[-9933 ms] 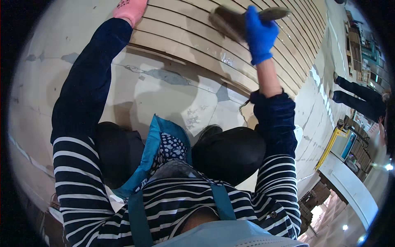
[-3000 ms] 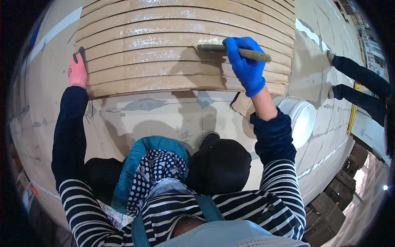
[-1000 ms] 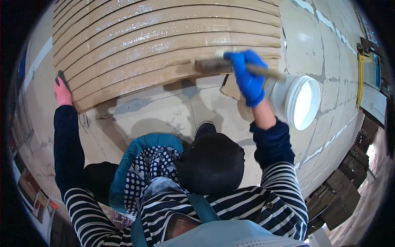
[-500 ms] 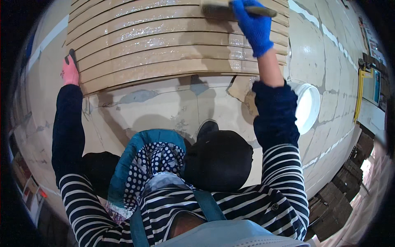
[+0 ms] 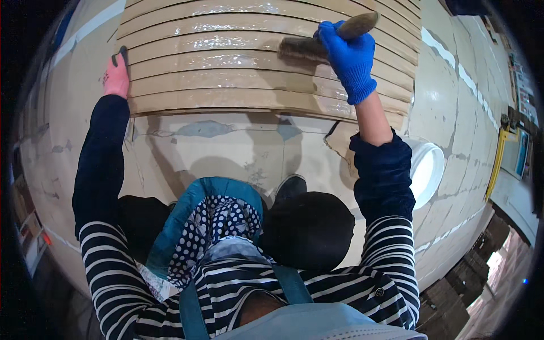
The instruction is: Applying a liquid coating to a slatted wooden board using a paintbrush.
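Note:
Overlapping tan cardboard sheets [image 5: 226,59] lie in stepped rows in front of me, their exposed strips wet and shiny. A wide, flat brush [image 5: 303,49] with a thick wooden handle is in my right hand [image 5: 348,56], which wears a blue knitted glove. Its fingers wrap around the handle, and the bristle end points left, low over the strips. I cannot tell whether the bristles touch. At the sheets' left edge, my left hand [image 5: 116,76], in a pink glove with dark fingertips, grips the border. Part of its fingers is hard to make out.
A white bucket [image 5: 428,173] stands on the floor by my right forearm, its contents whitish. Beside it lies a torn cardboard piece [image 5: 343,144]. My knees [image 5: 309,229] are close to the sheets' near edge. Yellow-framed equipment [image 5: 498,158] and dark stacks [image 5: 453,294] are at far right.
The brush has come nearer to me across the strips, and its handle now tilts up to the right. My left hand stays at the sheets' left edge. The whole view has shifted slightly.

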The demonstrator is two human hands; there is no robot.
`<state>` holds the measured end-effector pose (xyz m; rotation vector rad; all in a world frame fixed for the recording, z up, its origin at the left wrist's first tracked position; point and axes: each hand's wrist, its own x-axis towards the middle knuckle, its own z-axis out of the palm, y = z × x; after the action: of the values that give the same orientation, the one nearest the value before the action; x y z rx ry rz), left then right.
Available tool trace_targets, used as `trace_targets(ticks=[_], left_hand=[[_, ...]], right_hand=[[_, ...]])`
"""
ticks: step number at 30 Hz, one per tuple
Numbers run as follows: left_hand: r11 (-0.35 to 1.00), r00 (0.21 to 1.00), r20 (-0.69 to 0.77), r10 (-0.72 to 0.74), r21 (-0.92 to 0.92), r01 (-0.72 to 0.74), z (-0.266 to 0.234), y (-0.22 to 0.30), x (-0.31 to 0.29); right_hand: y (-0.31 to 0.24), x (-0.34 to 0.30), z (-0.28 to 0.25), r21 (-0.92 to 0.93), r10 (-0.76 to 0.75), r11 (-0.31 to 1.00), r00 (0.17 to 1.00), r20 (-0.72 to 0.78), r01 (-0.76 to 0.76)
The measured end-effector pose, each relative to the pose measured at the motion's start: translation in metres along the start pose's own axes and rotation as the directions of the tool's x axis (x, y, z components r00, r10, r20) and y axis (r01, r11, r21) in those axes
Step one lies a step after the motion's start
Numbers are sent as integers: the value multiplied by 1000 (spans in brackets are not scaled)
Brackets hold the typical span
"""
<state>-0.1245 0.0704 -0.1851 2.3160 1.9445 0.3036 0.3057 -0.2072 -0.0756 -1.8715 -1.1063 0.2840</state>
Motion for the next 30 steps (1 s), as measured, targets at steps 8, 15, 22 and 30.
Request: trace_targets(ticks=[8,15,22,30], left_hand=[[974,986,89,-142,-165,155,-12,20,-9],[1000,999,31,-12,-12,12,-2,11,-5],[989,992,94,-80,-115,90,-1,12,5],[966,981,88,-171,-179,185,5,6,10]], right_hand=[[-31,22,55,-314,-368,902,908,-200,296],[0,-80,-5,462,-9,883,982,191,-82],[52,-3,-31,-37,-353,935,908,-225,354],[19,-169,-58,-105,-138,987,983,-121,125]])
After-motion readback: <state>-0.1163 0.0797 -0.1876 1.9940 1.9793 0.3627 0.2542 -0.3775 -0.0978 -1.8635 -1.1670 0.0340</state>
